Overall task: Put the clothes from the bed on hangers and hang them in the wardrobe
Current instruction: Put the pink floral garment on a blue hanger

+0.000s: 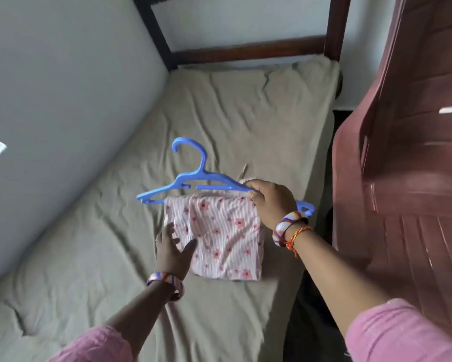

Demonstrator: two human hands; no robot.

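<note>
Two forearms in pink sleeves reach out over the bed from the bottom edge. Left hand (173, 248) sits low and near, fingers straight and slightly spread, thumb out to the right, flat against the left edge of the pink-and-white striped cloth with pink flower print (219, 236); not gripping it. A purple, white and orange bangle (166, 283) on the left wrist. Right hand (270, 202) is higher and to the right, fingers curled round the right arm of the blue plastic clothes hanger (193, 182), pinching it together with the cloth's top corner. A similar bangle (287, 227) and an orange thread band (296, 237) on the right wrist.

The cloth is folded over the hanger's lower bar and hangs down as a rough rectangle, held above the olive-beige wrinkled bedsheet (232, 113). Hanger hook points up and left; its right tip pokes out past the right wrist.

Beyond: a dark wooden bed frame (245, 52) at the far end of the mattress, grey wall (63, 87) on the left. A reddish-brown panelled wardrobe door (415, 152) along the right, blurred.
</note>
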